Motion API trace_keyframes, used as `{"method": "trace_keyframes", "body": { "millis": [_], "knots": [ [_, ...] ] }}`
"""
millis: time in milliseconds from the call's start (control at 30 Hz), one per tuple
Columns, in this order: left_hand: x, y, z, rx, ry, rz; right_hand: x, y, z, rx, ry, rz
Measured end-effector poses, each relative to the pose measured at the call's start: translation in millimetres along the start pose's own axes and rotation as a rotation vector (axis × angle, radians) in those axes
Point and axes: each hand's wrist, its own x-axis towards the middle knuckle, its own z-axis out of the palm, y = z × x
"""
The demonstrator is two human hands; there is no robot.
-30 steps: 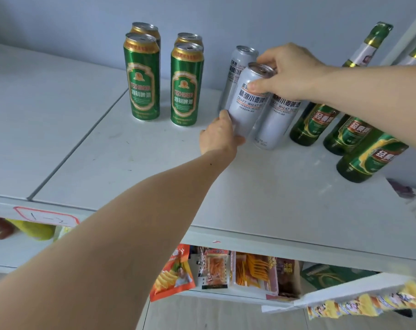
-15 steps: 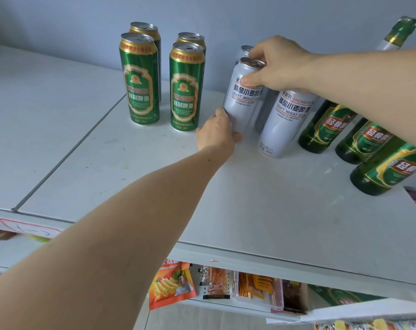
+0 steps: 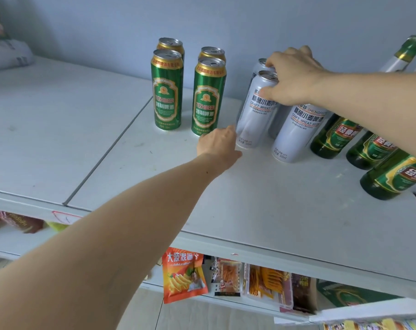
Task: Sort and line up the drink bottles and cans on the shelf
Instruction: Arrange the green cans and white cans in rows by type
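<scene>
Fingers (image 3: 271, 67) of the right hand (image 3: 295, 77) curl over the top of the front silver can (image 3: 256, 110), gripping it; the left hand (image 3: 220, 144) cups its base. It stands on the shelf (image 3: 273, 198) at one o'clock, between the green cans (image 3: 188, 91) and green bottles (image 3: 369, 148).
</scene>
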Motion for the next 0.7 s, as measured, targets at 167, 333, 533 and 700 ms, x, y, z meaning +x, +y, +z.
{"method": "trace_keyframes", "body": {
  "millis": [167, 333, 533, 700],
  "knots": [
    [-29.4, -29.7, -16.8, 0.132, -0.083, 0.103, -20.2, -22.1, -3.2, -0.106, 0.135, -0.147],
    [-59.0, -83.0, -44.8, 0.168, -0.063, 0.089, -37.2, -70.5, 1.0, -0.127, 0.162, -0.31],
    [-93.8, -165.7, -98.9, 0.195, -0.021, 0.064, -38.0, -158.4, 5.7, -0.077, 0.124, -0.416],
    [-123.3, -258.8, -147.3, 0.252, -0.009, -0.021, -29.8, -255.2, 9.6, -0.041, 0.111, -0.497]
  ]
}}
